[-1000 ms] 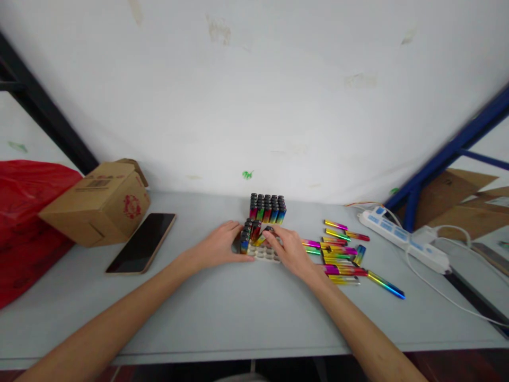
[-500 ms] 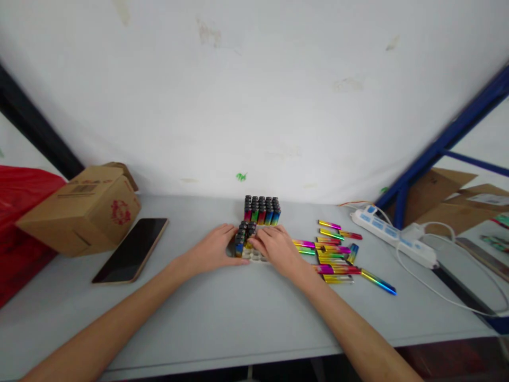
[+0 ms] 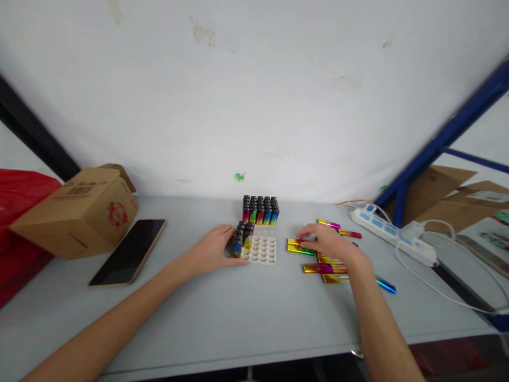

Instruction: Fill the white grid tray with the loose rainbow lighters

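The white tray (image 3: pixel 265 251) of round moulded sockets is filled only along its left side. A few upright lighters (image 3: pixel 243 237) stand there, black caps up, and the remaining sockets are bare. The left hand (image 3: pixel 214 248) lies flat and open against the tray's left edge, gripping nothing. Right of the tray, the right hand (image 3: pixel 330 244) arches over the loose lighters (image 3: pixel 324 269) — slim, glossy, rainbow-metallic sticks lying flat. Its fingertips are down on one, but I cannot tell whether it is pinched. Behind the tray stands a full block (image 3: pixel 260 209) of the same lighters on the matte grey surface (image 3: pixel 238 313).
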{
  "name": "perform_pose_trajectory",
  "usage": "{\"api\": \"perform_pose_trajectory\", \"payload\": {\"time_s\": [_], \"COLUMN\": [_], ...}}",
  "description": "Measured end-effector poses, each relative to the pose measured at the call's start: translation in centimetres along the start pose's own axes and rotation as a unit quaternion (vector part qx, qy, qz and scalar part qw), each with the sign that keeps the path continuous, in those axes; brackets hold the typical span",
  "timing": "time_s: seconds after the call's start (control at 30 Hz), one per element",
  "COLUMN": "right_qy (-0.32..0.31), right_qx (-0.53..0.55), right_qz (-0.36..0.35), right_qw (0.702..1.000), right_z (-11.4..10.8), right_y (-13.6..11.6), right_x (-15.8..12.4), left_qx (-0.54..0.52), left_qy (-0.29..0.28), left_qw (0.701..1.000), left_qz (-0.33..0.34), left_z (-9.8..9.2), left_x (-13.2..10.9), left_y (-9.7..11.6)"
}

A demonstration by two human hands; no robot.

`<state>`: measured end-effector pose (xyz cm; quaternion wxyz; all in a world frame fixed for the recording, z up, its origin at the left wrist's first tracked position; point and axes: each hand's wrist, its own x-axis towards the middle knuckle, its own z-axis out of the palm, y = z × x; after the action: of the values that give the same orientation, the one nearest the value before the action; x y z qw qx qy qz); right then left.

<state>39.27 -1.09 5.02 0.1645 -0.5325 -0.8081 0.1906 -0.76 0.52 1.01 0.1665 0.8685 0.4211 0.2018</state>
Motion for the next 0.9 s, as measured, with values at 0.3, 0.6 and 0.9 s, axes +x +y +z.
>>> {"api": "perform_pose_trajectory", "payload": {"time_s": [0.3,0.6,0.9], "right_qy": [0.054,0.184,0.085], "right_qx": [-0.022,0.320,0.521], "right_qz": [-0.019,0.006,0.051], "right_qw": [0.998,0.929,0.848], "right_z": [1.5,4.5,5.8], "right_y": [-1.1,-2.7,-7.1], "right_x": [1.3,3.2,3.1], "left_qx": [-0.006,0.007,0.002], "left_qy": [-0.006,-0.004,0.006], "left_qw": [1.000,1.000,1.000], "left_qz": [0.002,0.002,0.000], "left_z": [-0.1,0.0,0.2], "left_x": [0.0,0.0,0.0], "left_y": [0.0,-0.2,-0.1]}}
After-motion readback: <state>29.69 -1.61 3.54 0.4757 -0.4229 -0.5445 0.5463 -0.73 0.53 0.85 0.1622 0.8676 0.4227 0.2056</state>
